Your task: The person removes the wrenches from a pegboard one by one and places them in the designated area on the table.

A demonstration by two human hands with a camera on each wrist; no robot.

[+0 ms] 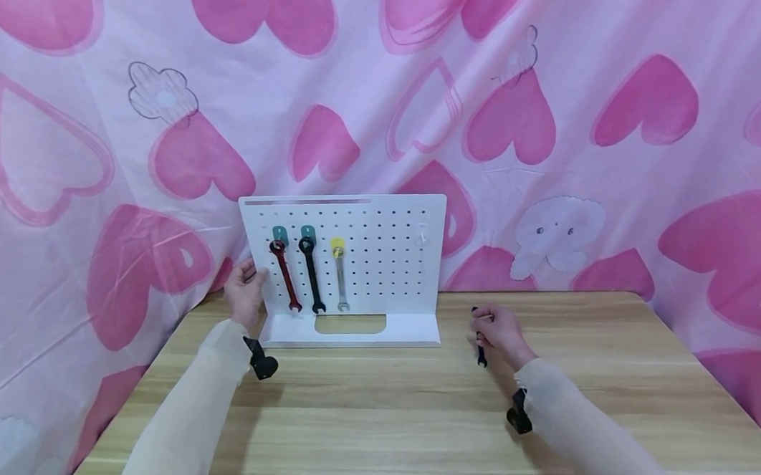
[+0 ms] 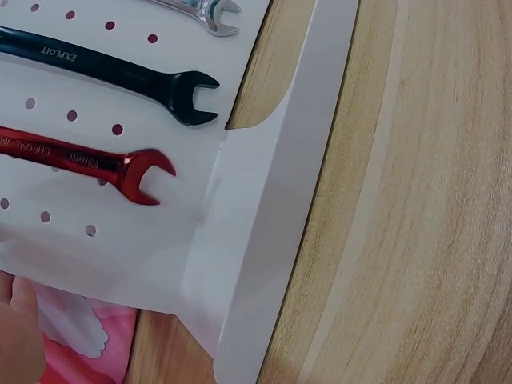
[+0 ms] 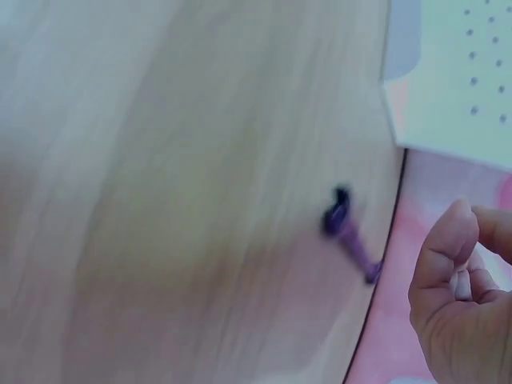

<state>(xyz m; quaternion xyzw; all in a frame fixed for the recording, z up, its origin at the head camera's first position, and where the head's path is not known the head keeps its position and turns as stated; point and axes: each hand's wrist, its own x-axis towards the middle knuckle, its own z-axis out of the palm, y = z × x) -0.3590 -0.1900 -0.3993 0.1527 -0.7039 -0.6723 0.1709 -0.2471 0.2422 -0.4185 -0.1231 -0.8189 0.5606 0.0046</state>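
Small dark wrench (image 3: 352, 236) lies on the wood-grain surface (image 1: 377, 424), right of the white pegboard (image 1: 381, 252) and apart from it, close to the surface's back edge. Right hand (image 1: 502, 335) is right at it: in the head view the fingers cross in front of the wrench's middle, one end showing past them at the top, the open end below, pointing toward the person. Right wrist view is blurred but shows a gap between wrench and fingertips, so the hand is just over or beside it, not gripping. Right fingers bent, thumb tip close to forefinger, nothing visible between them; can't tell if the tips touch.

Left hand (image 1: 244, 298) is well apart from the small wrench, on the far side of the pegboard. It pinches the board's left edge, finger partly behind the panel. Nearest tool to it is the red combination wrench (image 1: 285, 275), hanging just inside that edge, marked 13mm. Next along, black combination wrench (image 1: 313, 273), marked EXPLOIT, then a slimmer silver wrench (image 1: 340, 279). All three hang open end down; red and black on green hooks (image 1: 280, 233), silver on a yellow hook (image 1: 337, 242). Clear hook (image 1: 422, 234) near the board's upper right, on the small wrench's side. Board stands upright on its flat base, slot cut in the bottom. Pink heart-print cloth (image 1: 510, 127) behind. Both sleeves (image 1: 183, 413) pale, black device (image 1: 260, 358) at each wrist.
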